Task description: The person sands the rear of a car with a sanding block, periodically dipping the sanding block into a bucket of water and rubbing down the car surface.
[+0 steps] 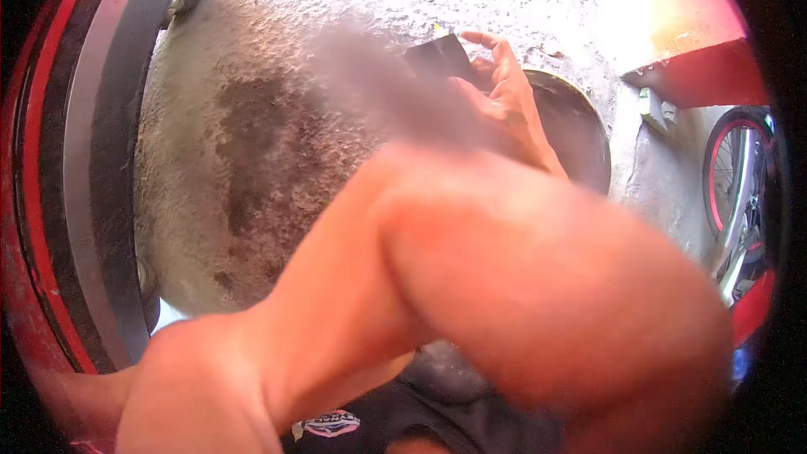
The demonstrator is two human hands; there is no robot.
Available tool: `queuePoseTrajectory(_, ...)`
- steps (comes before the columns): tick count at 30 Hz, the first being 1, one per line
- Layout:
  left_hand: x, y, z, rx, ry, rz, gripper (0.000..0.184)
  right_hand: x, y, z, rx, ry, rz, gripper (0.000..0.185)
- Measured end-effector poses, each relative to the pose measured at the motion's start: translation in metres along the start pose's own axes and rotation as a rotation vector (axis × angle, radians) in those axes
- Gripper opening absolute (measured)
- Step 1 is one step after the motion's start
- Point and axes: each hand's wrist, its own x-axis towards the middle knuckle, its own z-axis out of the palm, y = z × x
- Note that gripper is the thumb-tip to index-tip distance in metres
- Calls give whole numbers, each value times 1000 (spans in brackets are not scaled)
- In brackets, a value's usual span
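Note:
My right hand [500, 88], at the upper middle, is closed on a small black block [441, 56], thumb along its near side and a finger curled over the top. A bare bent limb [504, 277], blurred and very near the camera, crosses the view and covers the rest of that forearm. Left of the hand is a dark, smeared shape [370, 76]; motion blur hides what it is. No fingers of my left hand can be made out. Behind my right wrist lies a round, dark, rimmed thing [580, 122] on the ground.
Rough concrete ground [181, 160] carries a dark stain [261, 143]. A long curved grey and black part [101, 160] with a red edge runs down the left. On the right are a red box-like object [698, 42] and a bicycle wheel [714, 168]. Dark clothing [454, 412] shows below.

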Motion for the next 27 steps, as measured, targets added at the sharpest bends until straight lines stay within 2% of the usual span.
queuePoseTrajectory(1, 1, -8, -3, 53, 22, 12, 29, 0, 1, -3, 76, -37, 37, 60)
queuePoseTrajectory(3, 4, -16, -6, 140, 55, 38, 31, 0, -3, -6, 1, -19, -23, 60)
queuePoseTrajectory(5, 4, -19, -10, 204, 86, 55, 33, -5, -26, -6, 36, -19, 74, 60)
queuePoseTrajectory(10, 5, -25, -17, 328, 136, 98, 39, -1, -15, -18, -15, -40, -32, 55)
queuePoseTrajectory(16, 7, -28, -21, 420, 173, 141, 47, -5, -20, -29, 272, 82, 3, 54)
queuePoseTrajectory(18, 8, -27, -19, 445, 191, 152, 49, -18, -27, -38, 351, 177, 104, 53)
queuePoseTrajectory(20, 8, -35, -2, 467, 199, 144, 52, -37, -16, -53, 381, 263, 175, 56)
queuePoseTrajectory(23, 20, -82, 72, 387, 205, 79, 56, -69, 5, -64, 680, 160, 290, 60)
queuePoseTrajectory(24, 43, -113, 88, 147, 159, 125, 50, -78, 20, -66, 398, 129, 321, 55)
queuePoseTrajectory(25, 64, -134, 100, -35, 145, 6, 41, -80, 74, -87, 164, 76, 380, 50)
queuePoseTrajectory(26, 77, -135, 103, -3, 110, -70, 39, -82, 136, -107, -451, 18, 385, 51)
queuePoseTrajectory(27, 91, -134, 105, 33, 72, -145, 38, -84, 105, -100, -836, -67, 399, 55)
